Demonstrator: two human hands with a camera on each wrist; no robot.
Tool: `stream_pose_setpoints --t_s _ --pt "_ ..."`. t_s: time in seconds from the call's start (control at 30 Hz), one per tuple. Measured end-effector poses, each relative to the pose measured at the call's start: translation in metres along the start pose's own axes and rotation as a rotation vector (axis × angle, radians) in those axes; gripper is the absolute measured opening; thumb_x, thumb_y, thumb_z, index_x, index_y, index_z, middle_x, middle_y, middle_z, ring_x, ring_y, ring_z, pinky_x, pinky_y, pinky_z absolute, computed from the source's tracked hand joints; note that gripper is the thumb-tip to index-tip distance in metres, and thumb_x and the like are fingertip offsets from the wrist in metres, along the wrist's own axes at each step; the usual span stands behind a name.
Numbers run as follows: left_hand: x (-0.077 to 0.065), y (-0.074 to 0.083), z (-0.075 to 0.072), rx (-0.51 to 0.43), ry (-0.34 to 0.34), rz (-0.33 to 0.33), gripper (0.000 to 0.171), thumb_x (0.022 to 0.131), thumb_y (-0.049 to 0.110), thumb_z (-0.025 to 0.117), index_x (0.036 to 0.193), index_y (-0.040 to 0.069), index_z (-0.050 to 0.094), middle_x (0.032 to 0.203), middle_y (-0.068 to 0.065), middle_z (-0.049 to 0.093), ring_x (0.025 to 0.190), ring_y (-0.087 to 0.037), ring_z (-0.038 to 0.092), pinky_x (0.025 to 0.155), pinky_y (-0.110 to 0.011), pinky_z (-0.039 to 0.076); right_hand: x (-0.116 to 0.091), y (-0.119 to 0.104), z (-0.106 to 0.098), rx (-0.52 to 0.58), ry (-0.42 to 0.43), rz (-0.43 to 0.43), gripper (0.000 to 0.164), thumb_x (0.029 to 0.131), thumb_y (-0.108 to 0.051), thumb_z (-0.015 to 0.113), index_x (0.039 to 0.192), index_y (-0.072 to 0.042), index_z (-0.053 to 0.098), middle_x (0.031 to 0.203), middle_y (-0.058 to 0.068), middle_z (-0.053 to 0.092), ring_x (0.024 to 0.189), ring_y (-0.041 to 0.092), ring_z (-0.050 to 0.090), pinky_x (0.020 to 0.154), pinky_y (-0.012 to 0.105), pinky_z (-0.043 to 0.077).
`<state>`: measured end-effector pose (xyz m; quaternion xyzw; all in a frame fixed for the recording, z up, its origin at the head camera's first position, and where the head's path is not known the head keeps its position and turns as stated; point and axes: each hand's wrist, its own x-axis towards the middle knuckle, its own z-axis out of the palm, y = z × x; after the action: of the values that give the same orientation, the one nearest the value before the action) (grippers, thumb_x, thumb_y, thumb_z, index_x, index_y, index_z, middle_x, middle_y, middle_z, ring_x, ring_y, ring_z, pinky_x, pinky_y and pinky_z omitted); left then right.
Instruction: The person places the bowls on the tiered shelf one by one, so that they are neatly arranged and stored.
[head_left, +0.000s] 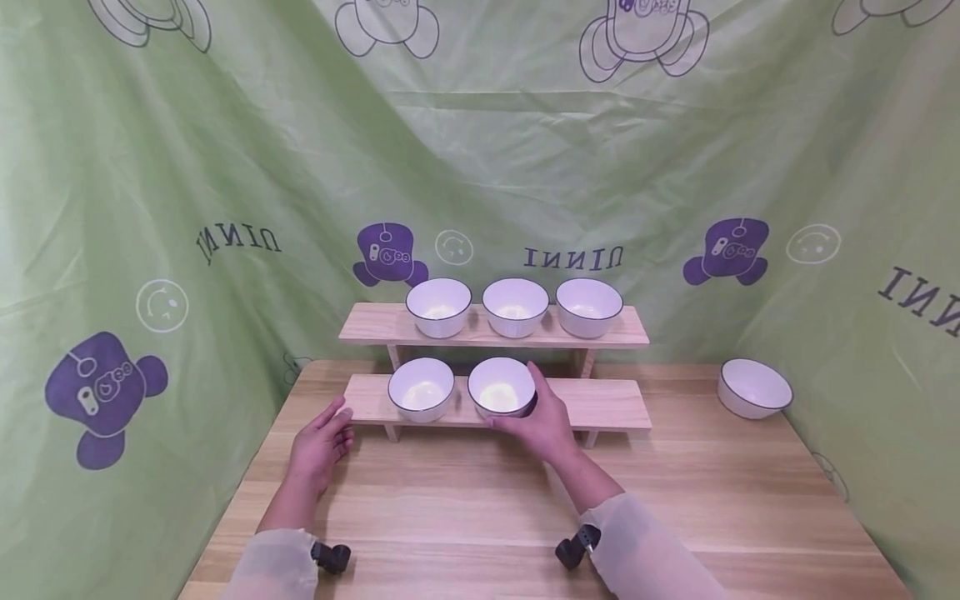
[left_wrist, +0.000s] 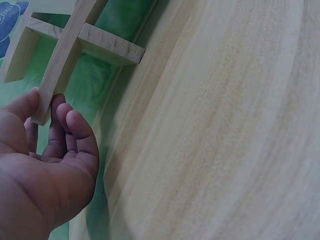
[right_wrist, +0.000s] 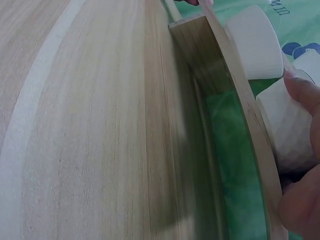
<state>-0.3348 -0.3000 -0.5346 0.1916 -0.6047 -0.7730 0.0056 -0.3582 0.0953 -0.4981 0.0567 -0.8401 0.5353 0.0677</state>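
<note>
Two white bowls with dark rims stand on the lower board of a wooden two-tier shelf (head_left: 611, 404). My right hand (head_left: 542, 421) grips the right one of these bowls (head_left: 501, 385), thumb at the front and fingers around its right side. In the right wrist view, this bowl (right_wrist: 290, 127) sits on the board beside the left bowl (right_wrist: 255, 42). At the left end of the lower board, my left hand (head_left: 318, 446) holds the board edge. The left wrist view has the board end (left_wrist: 47, 102) between thumb and fingers of the left hand (left_wrist: 55, 170).
Three more white bowls stand in a row on the upper board (head_left: 360, 325): left (head_left: 438, 308), middle (head_left: 516, 308) and right (head_left: 589, 308). Another bowl (head_left: 753, 389) is at the far right of the wooden table (head_left: 465, 517). A green printed curtain (head_left: 480, 167) hangs around the table.
</note>
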Motion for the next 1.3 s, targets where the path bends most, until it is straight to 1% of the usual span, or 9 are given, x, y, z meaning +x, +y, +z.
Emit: stream_pose_setpoints --t_s 0.13,0.27,0.5,0.7,0.8,0.97,1.13,1.3 --pt "0.0 -0.001 0.0 -0.001 0.005 0.008 0.071 0.097 0.029 0.076 0.158 0.015 0.044 0.09 0.007 0.067 0.084 -0.011 0.063 0.079 -0.024 0.059 0.0 -0.001 0.0 0.001 -0.001 -0.005 0.131 0.06 -0.042 0.103 0.164 -0.013 0.028 0.156 0.019 0.046 0.144 0.038 0.044 0.121 0.053 0.035" --pt "0.0 -0.001 0.0 -0.003 0.011 0.007 0.071 0.097 0.028 0.077 0.158 0.015 0.044 0.09 0.006 0.068 0.084 -0.012 0.064 0.079 -0.025 0.06 -0.001 -0.002 -0.002 -0.006 -0.008 0.001 0.132 0.06 -0.041 0.103 0.164 -0.014 0.027 0.158 0.019 0.044 0.145 0.038 0.042 0.121 0.053 0.034" --pt "0.0 0.0 0.002 -0.005 0.004 0.001 0.069 0.098 0.028 0.076 0.158 0.016 0.044 0.088 0.008 0.067 0.083 -0.011 0.063 0.079 -0.024 0.059 0.0 -0.001 -0.005 -0.021 -0.028 0.022 0.132 0.062 -0.048 0.1 0.165 -0.017 0.023 0.163 0.013 0.038 0.15 0.033 0.035 0.124 0.05 0.03" --pt "0.0 0.001 0.002 -0.005 0.0 -0.004 0.07 0.098 0.029 0.076 0.158 0.017 0.044 0.088 0.008 0.067 0.084 -0.011 0.063 0.08 -0.024 0.058 -0.001 0.001 -0.009 -0.01 -0.036 0.002 0.132 0.063 -0.05 0.099 0.165 -0.013 0.024 0.165 0.014 0.035 0.152 0.033 0.033 0.125 0.049 0.028" --pt "0.0 0.001 0.002 -0.002 0.007 -0.006 0.069 0.097 0.028 0.076 0.158 0.018 0.044 0.089 0.008 0.067 0.085 -0.011 0.063 0.081 -0.024 0.059 -0.001 0.001 -0.011 0.047 -0.041 -0.002 0.132 0.064 -0.044 0.101 0.165 -0.01 0.023 0.165 0.014 0.034 0.151 0.033 0.035 0.124 0.046 0.031" --pt "0.001 -0.001 0.001 -0.002 0.012 -0.005 0.07 0.096 0.029 0.078 0.157 0.018 0.046 0.089 0.007 0.068 0.086 -0.012 0.064 0.081 -0.025 0.059 0.0 0.002 -0.017 0.163 -0.046 -0.001 0.127 0.066 -0.032 0.101 0.164 -0.006 0.025 0.165 0.015 0.034 0.149 0.033 0.038 0.122 0.042 0.035" --pt "0.001 0.0 0.0 -0.002 0.01 -0.005 0.07 0.097 0.029 0.077 0.158 0.017 0.045 0.09 0.008 0.068 0.086 -0.012 0.064 0.08 -0.025 0.059 0.0 0.007 -0.026 0.21 -0.032 0.009 0.121 0.07 -0.03 0.099 0.163 -0.005 0.026 0.164 0.014 0.036 0.149 0.031 0.039 0.121 0.04 0.036" --pt "0.0 0.001 0.001 -0.004 0.01 -0.006 0.069 0.097 0.029 0.076 0.157 0.017 0.046 0.089 0.008 0.068 0.085 -0.012 0.064 0.08 -0.024 0.059 -0.002 0.011 -0.034 0.238 -0.019 0.007 0.114 0.074 -0.031 0.097 0.162 -0.008 0.029 0.163 0.013 0.037 0.15 0.03 0.037 0.122 0.039 0.035"
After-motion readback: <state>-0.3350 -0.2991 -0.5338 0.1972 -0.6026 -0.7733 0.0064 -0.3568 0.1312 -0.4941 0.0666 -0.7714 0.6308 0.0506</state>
